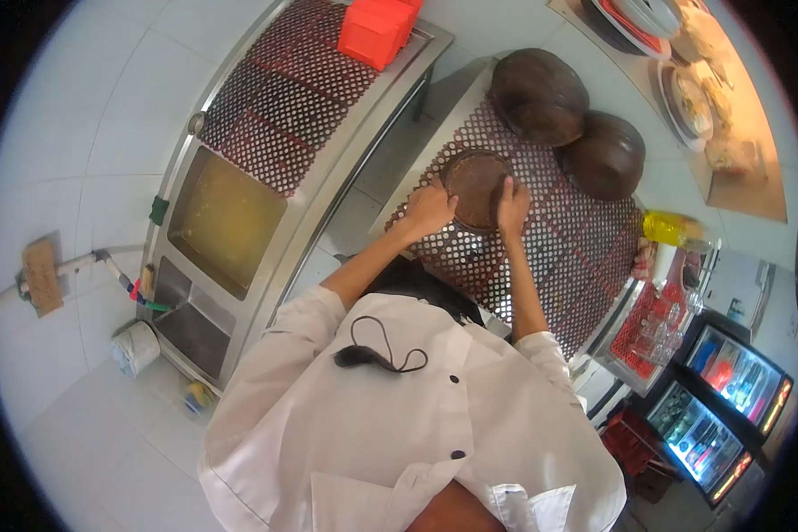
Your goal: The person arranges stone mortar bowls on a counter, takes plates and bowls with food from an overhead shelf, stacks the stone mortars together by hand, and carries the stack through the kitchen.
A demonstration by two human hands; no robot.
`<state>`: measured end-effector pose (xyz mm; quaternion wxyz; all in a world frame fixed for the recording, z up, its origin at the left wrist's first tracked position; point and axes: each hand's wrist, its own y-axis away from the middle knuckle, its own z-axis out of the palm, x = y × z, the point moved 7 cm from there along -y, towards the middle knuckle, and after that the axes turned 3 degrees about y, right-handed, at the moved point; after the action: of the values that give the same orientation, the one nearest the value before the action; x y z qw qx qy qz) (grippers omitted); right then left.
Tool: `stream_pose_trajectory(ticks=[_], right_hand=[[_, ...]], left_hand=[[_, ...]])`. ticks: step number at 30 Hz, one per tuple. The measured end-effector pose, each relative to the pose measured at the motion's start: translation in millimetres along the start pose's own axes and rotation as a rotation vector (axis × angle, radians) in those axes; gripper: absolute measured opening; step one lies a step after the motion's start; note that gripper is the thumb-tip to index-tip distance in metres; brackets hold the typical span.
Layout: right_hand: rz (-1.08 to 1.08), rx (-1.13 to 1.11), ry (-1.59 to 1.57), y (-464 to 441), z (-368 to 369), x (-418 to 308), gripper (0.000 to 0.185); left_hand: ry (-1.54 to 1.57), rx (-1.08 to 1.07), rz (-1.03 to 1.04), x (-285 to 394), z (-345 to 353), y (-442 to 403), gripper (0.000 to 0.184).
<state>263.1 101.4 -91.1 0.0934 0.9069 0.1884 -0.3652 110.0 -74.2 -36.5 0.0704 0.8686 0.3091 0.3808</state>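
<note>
A round, dark brown bowl (479,191) rests on, or just above, a perforated dark red mat (585,257) in front of me. My left hand (432,209) grips its left rim, the thumb laid along the near side. At its right rim is my right hand (512,209), closed on the edge with fingers partly hidden. Just beyond the bowl stand two stacks of similar brown bowls, a farther stack (539,96) and a right-hand stack (605,155).
To the left is a steel sink (222,217) holding yellowish water, with an orange-red plastic container (377,34) on its matted drainboard. A yellow bottle (663,228) and glasses (661,328) are at right, near lit display fridges (700,426). A shelf (745,168) with plates hangs upper right.
</note>
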Motion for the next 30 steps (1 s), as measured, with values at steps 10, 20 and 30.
stream_pose_trajectory(ticks=[10,20,30], right_hand=[[0.15,-0.112,-0.332,-17,-19,22,0.062],[0.398,-0.183,-1.085,9,-3,-11,0.058],[0.114,-0.152,-0.209,4,-13,-2,0.072]], left_hand=[[0.509,0.419,0.217,-13,-15,-35,0.086],[1.025,0.058,0.222,-12,16,-89,0.068],[0.918,-0.078,0.278,-13,31,-110,0.056]])
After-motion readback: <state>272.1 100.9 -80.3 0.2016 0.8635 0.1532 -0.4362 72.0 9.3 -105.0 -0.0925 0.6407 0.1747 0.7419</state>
